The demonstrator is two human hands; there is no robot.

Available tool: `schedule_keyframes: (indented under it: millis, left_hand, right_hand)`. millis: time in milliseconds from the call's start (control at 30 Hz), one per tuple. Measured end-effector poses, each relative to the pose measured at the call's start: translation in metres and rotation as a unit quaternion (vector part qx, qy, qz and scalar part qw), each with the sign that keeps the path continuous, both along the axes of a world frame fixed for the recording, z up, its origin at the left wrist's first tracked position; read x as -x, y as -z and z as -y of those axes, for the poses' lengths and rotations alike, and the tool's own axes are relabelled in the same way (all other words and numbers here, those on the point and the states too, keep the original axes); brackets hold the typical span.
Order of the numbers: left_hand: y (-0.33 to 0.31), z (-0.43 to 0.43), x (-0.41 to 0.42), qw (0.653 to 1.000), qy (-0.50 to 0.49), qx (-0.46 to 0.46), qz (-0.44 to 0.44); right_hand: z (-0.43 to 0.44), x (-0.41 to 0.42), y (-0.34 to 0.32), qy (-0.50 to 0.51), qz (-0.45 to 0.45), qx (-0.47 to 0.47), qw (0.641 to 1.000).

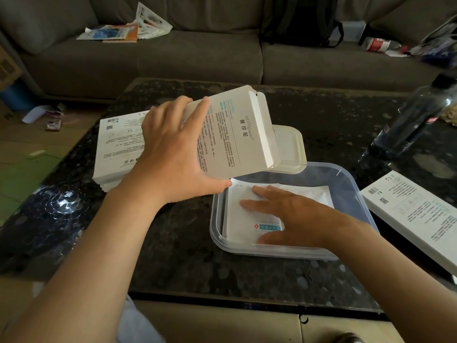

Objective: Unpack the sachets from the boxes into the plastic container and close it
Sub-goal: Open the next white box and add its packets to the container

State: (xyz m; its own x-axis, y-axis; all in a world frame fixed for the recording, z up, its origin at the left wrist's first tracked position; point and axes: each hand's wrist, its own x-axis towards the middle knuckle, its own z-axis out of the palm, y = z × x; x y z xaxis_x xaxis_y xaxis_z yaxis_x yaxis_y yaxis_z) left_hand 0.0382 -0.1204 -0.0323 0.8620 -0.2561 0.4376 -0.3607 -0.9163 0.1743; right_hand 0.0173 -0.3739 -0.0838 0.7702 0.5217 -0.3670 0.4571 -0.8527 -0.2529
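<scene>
My left hand (173,149) grips a white printed box (237,134) and holds it tilted above the far left corner of the clear plastic container (356,184). Inside the container lie white sachets (247,216). My right hand (284,211) lies flat on them with straight fingers. The container's cream lid (289,147) rests on the table just behind it, partly hidden by the box. A stack of white boxes (116,147) sits to the left behind my left hand. Another white box (415,216) lies to the right of the container.
The dark speckled table (178,243) carries a dark plastic bottle (415,115) at the far right. Behind the table stands a grey sofa (197,55) with papers, a black backpack and clutter on it. Scraps lie on the floor at the left.
</scene>
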Motion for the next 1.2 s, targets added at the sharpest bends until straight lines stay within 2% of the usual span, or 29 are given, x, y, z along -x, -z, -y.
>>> schedule_keyframes:
  millis: [367,433,500,567,633,700,767,900,1067,1200]
  left_hand:
    - [0.000,0.007,0.002,1.000,0.019,-0.014,-0.009]
    - [0.000,0.007,0.002,1.000,0.024,-0.013,-0.010]
    - [-0.002,0.006,0.002,0.999,0.030,-0.013,-0.014]
    - [-0.003,0.004,0.002,0.999,0.033,-0.015,-0.015]
    - [-0.004,0.004,0.003,0.999,0.035,-0.014,-0.016]
    - [-0.004,0.007,0.004,0.999,0.041,-0.016,-0.015]
    - [-0.003,0.012,0.006,0.998,0.053,-0.029,-0.008]
    - [-0.001,0.022,0.009,0.996,0.072,-0.049,0.007]
    - [-0.002,0.026,0.011,0.996,0.086,-0.032,0.012]
    - [-0.001,0.032,0.012,0.994,0.097,-0.046,0.018]
  right_hand:
    - [-0.007,-0.002,0.002,-0.032,-0.006,0.014,0.999]
    - [-0.005,-0.001,-0.011,0.025,-0.009,-0.043,0.999]
    - [0.002,-0.001,-0.034,0.101,0.034,-0.143,0.984]
    - [0.011,-0.003,-0.061,0.178,0.053,-0.261,0.947]
    - [0.021,-0.002,-0.081,0.219,0.029,-0.357,0.908]
    - [0.023,0.000,-0.090,0.239,0.050,-0.406,0.881]
    - [0.019,0.002,-0.087,0.247,0.076,-0.414,0.873]
    - [0.011,0.002,-0.079,0.258,0.059,-0.393,0.881]
    - [0.020,0.002,-0.083,0.267,-0.016,-0.445,0.854]
    - [0.019,0.002,-0.079,0.267,0.008,-0.425,0.865]
